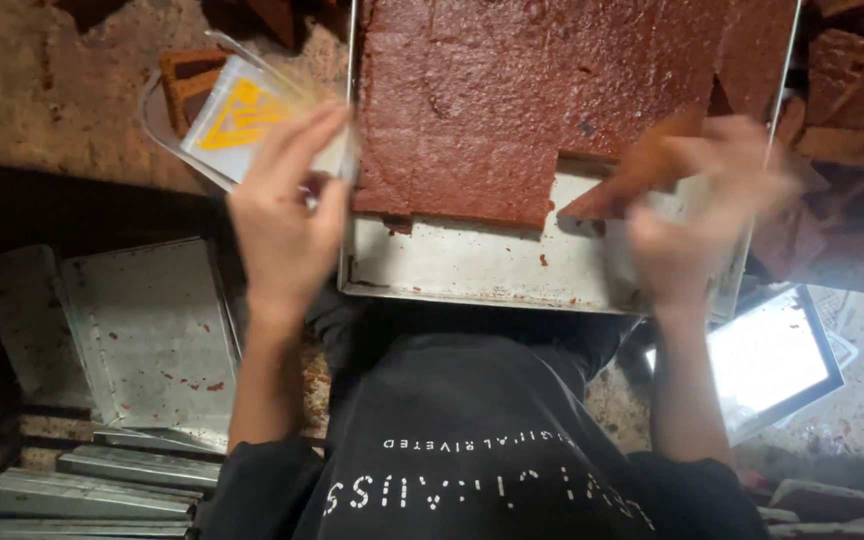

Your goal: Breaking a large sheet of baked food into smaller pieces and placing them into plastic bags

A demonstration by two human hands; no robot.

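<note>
- Holding a clear plastic pouch (pixel 252 120) with a yellow label, the left hand (pixel 287 225) pinches it beside the metal tray (pixel 472 265).
- Right hand (pixel 697 215), blurred, clamps a reddish-brown slab piece (pixel 617 190) at the tray's right; likely soft, crumbly—support from underneath.

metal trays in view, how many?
At least 3: one tray under the reddish-brown slab, between the left hand and right hand; two flat trays at left and. Metal stacked at lower left may hide more.
</note>
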